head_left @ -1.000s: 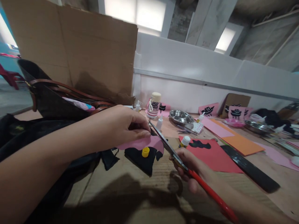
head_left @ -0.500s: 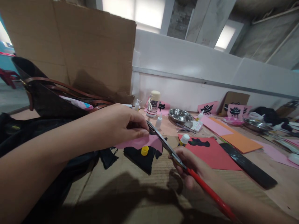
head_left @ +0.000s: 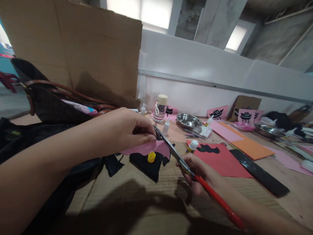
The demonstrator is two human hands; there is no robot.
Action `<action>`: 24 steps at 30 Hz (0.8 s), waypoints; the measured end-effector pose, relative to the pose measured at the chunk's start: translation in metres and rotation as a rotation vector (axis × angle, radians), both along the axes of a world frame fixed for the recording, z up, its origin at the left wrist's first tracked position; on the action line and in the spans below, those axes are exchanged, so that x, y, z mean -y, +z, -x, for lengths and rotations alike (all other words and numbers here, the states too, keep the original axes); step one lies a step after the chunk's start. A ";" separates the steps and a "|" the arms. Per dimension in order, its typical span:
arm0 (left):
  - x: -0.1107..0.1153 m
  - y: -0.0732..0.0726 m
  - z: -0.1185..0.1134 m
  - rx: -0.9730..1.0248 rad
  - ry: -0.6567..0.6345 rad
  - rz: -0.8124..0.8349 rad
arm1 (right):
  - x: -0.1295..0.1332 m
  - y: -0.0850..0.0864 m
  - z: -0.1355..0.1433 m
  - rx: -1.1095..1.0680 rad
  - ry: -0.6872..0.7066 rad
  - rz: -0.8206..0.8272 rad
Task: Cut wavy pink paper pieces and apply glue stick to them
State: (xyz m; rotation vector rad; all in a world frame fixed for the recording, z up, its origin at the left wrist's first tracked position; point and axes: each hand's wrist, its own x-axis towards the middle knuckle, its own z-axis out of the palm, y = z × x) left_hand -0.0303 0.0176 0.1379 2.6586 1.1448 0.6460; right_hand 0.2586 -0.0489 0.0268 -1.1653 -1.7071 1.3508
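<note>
My left hand pinches a wavy-edged piece of pink paper from above. In my right hand are scissors with red handles, held around the pivot area. Their blades point up and left, and the tips reach the fingertips of my left hand at the paper. Whether the blades are closed on the paper is hard to tell. Below the paper lies black fabric with a yellow cap on it. Just behind my right hand stands a glue stick.
To the right lie a red sheet with a black cutout, a long black strip and orange paper. Farther back stand a metal bowl, a small white bottle and a jar. A bag sits at left before cardboard.
Almost nothing differs. Both hands keep their hold on the paper and the scissors, and the view has shifted very slightly.
</note>
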 end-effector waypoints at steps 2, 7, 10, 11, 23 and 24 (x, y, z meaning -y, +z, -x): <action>-0.001 0.000 0.000 -0.001 -0.028 -0.010 | -0.001 -0.004 0.002 -0.045 -0.011 0.004; 0.005 0.004 -0.001 -0.015 0.022 0.019 | -0.003 -0.013 0.009 -0.198 0.039 -0.037; 0.008 0.006 -0.001 -0.028 0.058 0.035 | -0.007 -0.012 0.015 -0.053 -0.006 -0.086; 0.009 0.006 0.000 -0.030 0.051 0.043 | -0.011 -0.010 0.017 0.027 -0.015 -0.111; 0.011 0.003 -0.006 0.132 -0.105 0.133 | -0.115 0.021 0.082 0.683 0.114 -0.543; 0.011 0.002 -0.008 0.153 -0.110 0.149 | -0.121 0.022 0.085 0.699 0.105 -0.548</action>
